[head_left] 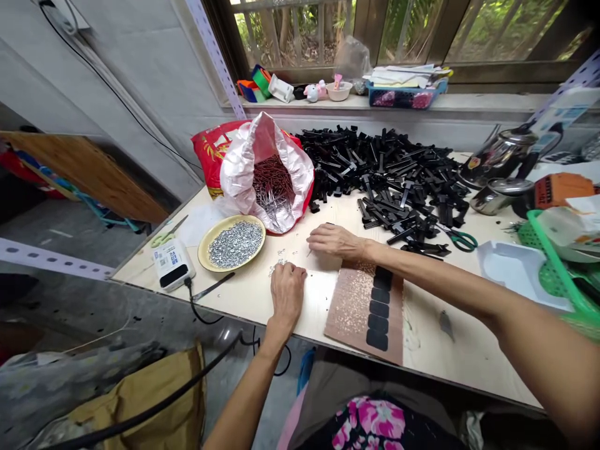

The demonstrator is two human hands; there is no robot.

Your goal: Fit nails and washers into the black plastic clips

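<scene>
Both hands are half-curled, their hold impossible to tell: left hand just beside small metal pieces on the table, right hand farther right. Print on the white device, left, cannot be read.

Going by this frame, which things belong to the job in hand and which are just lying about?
Likely part of the job, judging by closeness to the hands:
loose metal bits by the left hand
plate of metal bits
bag of thin rods
black parts beyond the right hand

Probably just lying about:
kettle
green basket
white device
</scene>
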